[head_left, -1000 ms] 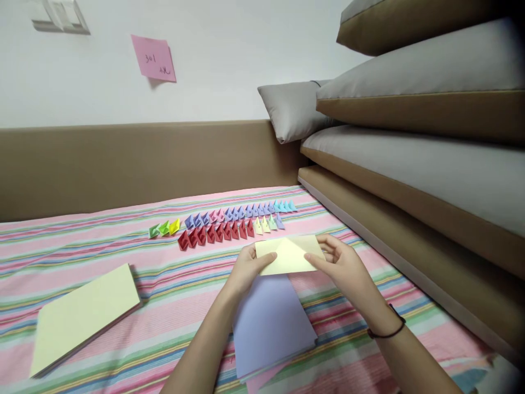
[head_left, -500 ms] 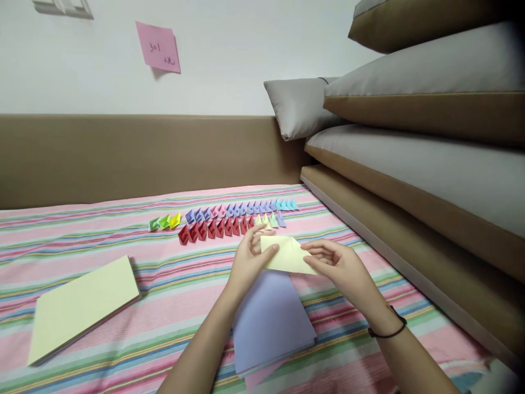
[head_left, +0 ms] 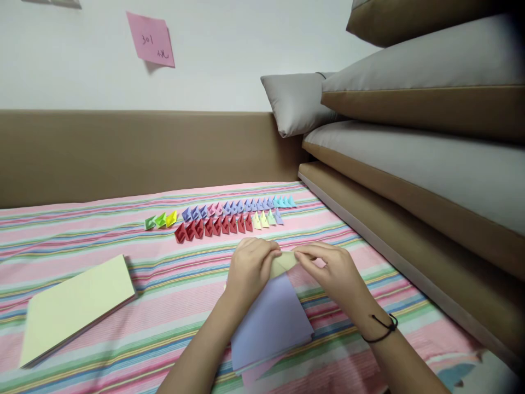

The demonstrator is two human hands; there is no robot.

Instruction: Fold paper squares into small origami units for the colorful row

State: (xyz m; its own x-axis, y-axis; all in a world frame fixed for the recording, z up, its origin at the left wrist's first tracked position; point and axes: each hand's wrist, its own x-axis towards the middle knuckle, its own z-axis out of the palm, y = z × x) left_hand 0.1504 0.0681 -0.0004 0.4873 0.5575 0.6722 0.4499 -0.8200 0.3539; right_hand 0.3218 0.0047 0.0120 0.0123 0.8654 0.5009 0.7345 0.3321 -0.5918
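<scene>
Both of my hands pinch a pale yellow sheet of paper point(head_left: 284, 263) just above a striped bedsheet point(head_left: 102, 328). My left hand point(head_left: 250, 269) is closed over its left part, and my right hand point(head_left: 328, 272) pinches its right end with fingers pressed together. Only a small folded strip of the yellow paper shows between them. Under my hands lies a stack of lilac paper point(head_left: 268, 323). Beyond them, two rows of small folded paper pieces point(head_left: 221, 216) run across the sheet in green, yellow, purple, pink, blue and red.
A stack of pale yellow sheets point(head_left: 74, 306) lies at the left. Brown and grey cushions point(head_left: 410, 137) are piled along the right side. A brown padded wall panel point(head_left: 123, 153) runs behind, with a pink note point(head_left: 151, 39) stuck on the white wall above.
The yellow paper was spread wide between my hands; my hands have come together and it now shows as a narrow folded strip, mostly covered by my fingers.
</scene>
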